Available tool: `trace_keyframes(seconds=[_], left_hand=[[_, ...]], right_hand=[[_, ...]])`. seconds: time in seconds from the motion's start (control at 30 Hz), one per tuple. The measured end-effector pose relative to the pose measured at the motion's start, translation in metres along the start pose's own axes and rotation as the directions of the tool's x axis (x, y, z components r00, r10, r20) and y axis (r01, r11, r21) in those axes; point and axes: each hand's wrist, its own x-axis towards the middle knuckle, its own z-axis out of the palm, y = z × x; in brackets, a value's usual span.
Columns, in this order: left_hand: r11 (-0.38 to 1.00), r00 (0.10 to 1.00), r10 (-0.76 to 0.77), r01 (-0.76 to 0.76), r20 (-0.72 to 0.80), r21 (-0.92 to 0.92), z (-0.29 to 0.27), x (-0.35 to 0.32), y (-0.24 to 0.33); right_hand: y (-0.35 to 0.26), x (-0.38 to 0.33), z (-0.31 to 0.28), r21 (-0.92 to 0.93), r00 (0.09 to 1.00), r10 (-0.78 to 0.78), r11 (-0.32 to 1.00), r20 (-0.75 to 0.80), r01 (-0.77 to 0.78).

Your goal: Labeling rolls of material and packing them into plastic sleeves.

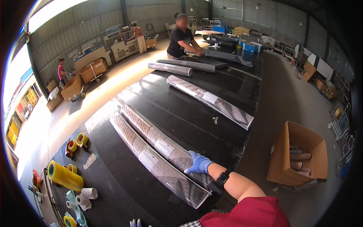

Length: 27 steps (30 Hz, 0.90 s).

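Two plastic-wrapped rolls of patterned rug-like material lie side by side on the black table: the nearer roll [166,174] and the farther roll [145,130], each with a white label. My right hand [199,163], in a blue glove, rests on the farther roll near its right end, thumb apart from the fingers. Only the gloved fingertips of my left hand [136,223] show at the lower edge, spread and holding nothing visible; the rest is cut off. A third wrapped roll [211,100] lies farther back, apart from these two.
Yellow tape rolls [65,176], tape dispensers [72,146] and white paper rolls [89,193] sit at the table's left. A cardboard box [278,159] holding tubes stands right of the table. Across the table, a co-worker [182,39] handles a grey roll [221,56]. Two people work at the back left.
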Motion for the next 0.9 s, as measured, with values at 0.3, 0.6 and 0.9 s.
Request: trace_keyframes(seconds=[0.3, 0.6, 0.9], left_hand=[[0.999, 0.999, -0.034, 0.034, 0.039, 0.012, -0.0034, 0.0024, 0.0038], [1.000, 1.000, -0.002, 0.002, 0.008, 0.003, -0.0002, 0.0013, -0.0002], [1.000, 1.000, 0.003, -0.003, 0.018, 0.003, -0.0012, 0.0017, 0.0003]], right_hand=[[0.0018, 0.0013, 0.0007, -0.002, 1.000, -0.004, 1.000, -0.008, 0.004], [0.0009, 0.0012, 0.0006, 0.015, 1.000, -0.002, 1.000, -0.004, 0.003], [0.0014, 0.0003, 0.0001, 0.013, 1.000, -0.006, 1.000, -0.005, 0.006]])
